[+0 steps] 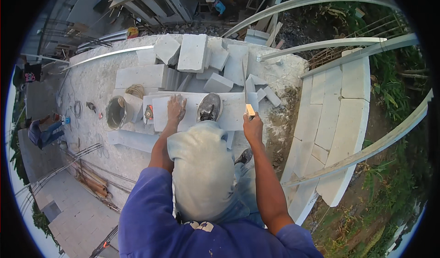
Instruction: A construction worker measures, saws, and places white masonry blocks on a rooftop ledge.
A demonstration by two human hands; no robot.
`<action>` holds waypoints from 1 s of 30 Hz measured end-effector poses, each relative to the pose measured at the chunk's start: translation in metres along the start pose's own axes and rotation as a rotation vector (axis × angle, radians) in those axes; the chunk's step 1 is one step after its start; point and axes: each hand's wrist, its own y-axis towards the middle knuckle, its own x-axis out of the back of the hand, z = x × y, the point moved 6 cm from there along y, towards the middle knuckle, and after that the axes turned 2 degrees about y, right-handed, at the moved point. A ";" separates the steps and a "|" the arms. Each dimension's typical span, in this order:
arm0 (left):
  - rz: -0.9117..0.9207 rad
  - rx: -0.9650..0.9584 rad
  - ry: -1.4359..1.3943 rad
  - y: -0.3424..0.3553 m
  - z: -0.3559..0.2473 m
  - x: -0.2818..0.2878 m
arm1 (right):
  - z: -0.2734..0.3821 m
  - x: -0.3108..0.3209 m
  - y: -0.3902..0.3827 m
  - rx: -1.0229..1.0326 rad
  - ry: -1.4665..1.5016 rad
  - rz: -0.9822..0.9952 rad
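Note:
A handsaw is in my right hand (pixel 253 127), the fingers wrapped round its pale wooden handle (pixel 250 108). The saw's thin blade (pixel 244 77) points away from me, by the right end of a long light-grey block (pixel 234 112). My left hand (pixel 176 108) lies flat on the left part of this block, fingers spread, holding nothing. Between my hands, my dusty shoe (pixel 210 106) presses on the block's top. Just left of the block is a small red and dark tool (pixel 148 112), its kind unclear.
A bucket (pixel 116 113) and coiled rope (pixel 135 91) sit at left. Beyond the long block is a pile of blocks and offcuts (pixel 192 52). A low block wall (pixel 337 107) runs along the right, with curved beams (pixel 366 159) near it. One person (pixel 43 132) is at far left.

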 end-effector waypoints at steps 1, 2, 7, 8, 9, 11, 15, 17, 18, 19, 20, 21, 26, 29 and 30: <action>-0.034 -0.036 0.051 0.004 -0.009 -0.010 | 0.003 0.008 -0.004 -0.027 0.011 0.015; -0.044 -0.008 0.017 0.002 -0.010 -0.017 | 0.008 0.018 -0.027 -0.048 -0.014 0.024; -0.195 0.022 0.029 0.008 -0.008 -0.026 | 0.029 0.086 -0.192 -0.298 0.043 0.086; -0.184 0.019 0.006 0.004 -0.014 -0.022 | 0.033 0.090 -0.192 -0.332 0.032 0.085; -0.177 0.017 -0.016 -0.001 -0.017 -0.021 | 0.038 0.092 -0.187 -0.334 0.003 0.094; -0.195 -0.008 0.022 0.009 -0.006 -0.013 | 0.037 0.065 -0.153 -0.282 -0.039 0.103; -0.143 -0.006 -0.043 -0.005 -0.033 -0.039 | 0.025 0.016 0.024 -0.134 -0.080 -0.038; -0.124 -0.001 -0.033 -0.005 -0.017 -0.038 | 0.036 0.003 0.016 -0.152 -0.103 -0.013; -0.144 0.008 -0.025 -0.005 -0.010 -0.036 | 0.039 0.000 0.011 -0.159 -0.141 0.012; -0.173 0.040 0.003 -0.007 0.009 -0.029 | 0.045 -0.001 -0.023 -0.253 -0.097 0.093; -0.189 0.051 0.006 -0.001 0.012 -0.026 | 0.035 0.007 -0.069 -0.367 -0.101 0.118; -0.159 0.039 -0.007 0.001 -0.002 -0.029 | 0.021 0.029 -0.124 -0.315 -0.100 0.010; -0.129 0.039 0.006 -0.002 0.003 -0.018 | 0.055 0.070 -0.181 -0.453 0.016 0.112; -0.120 0.033 0.004 -0.007 -0.011 -0.024 | 0.030 0.027 -0.061 -0.314 -0.049 0.030; -0.117 0.019 -0.024 -0.003 -0.023 -0.029 | 0.015 0.015 -0.013 -0.274 0.006 0.001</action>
